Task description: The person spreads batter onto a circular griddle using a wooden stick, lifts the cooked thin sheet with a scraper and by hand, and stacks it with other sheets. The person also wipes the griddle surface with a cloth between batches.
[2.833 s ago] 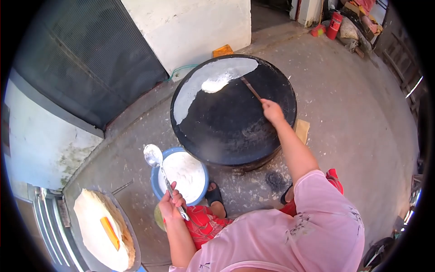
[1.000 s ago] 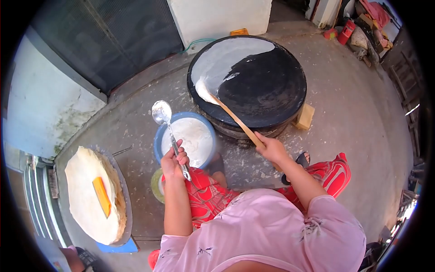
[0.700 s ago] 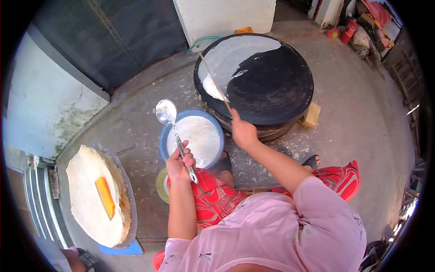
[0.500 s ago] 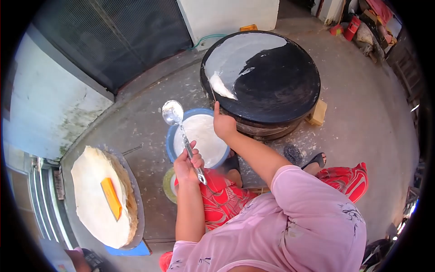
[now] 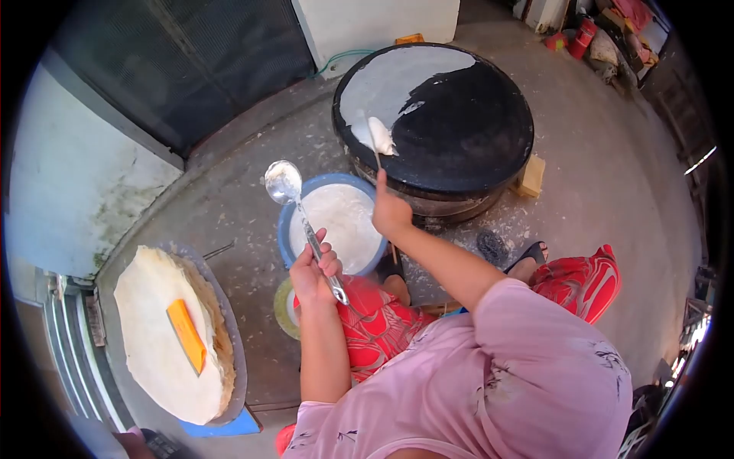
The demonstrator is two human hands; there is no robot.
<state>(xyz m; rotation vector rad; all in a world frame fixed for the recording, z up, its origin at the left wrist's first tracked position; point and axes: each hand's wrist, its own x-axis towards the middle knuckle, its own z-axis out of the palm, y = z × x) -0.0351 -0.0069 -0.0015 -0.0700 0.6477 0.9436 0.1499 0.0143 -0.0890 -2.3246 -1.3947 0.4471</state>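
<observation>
My left hand (image 5: 316, 271) is closed around the handle of a metal ladle (image 5: 284, 182), its bowl raised at the left edge of a blue basin (image 5: 284, 229) of white batter (image 5: 336, 222). My right hand (image 5: 391, 212) grips a thin spreader (image 5: 377, 158), index finger stretched along it. The spreader's far end touches a lump of batter (image 5: 381, 136) on a round black griddle (image 5: 466, 130). A thin pale layer of batter (image 5: 390, 80) covers the griddle's far left part; the rest is bare black.
At the left a stack of thin flat pancakes (image 5: 157, 344) lies on a round board, with a yellow-orange scraper (image 5: 186, 336) on top. A greenish bowl (image 5: 286, 307) stands by my left forearm. A yellowish block (image 5: 531, 177) sits beside the griddle. White walls and a dark door are behind.
My right hand has moved slightly right, and the spreader has turned more upright. The batter lump has shifted up and become more compact. My left hand still holds the ladle almost in place.
</observation>
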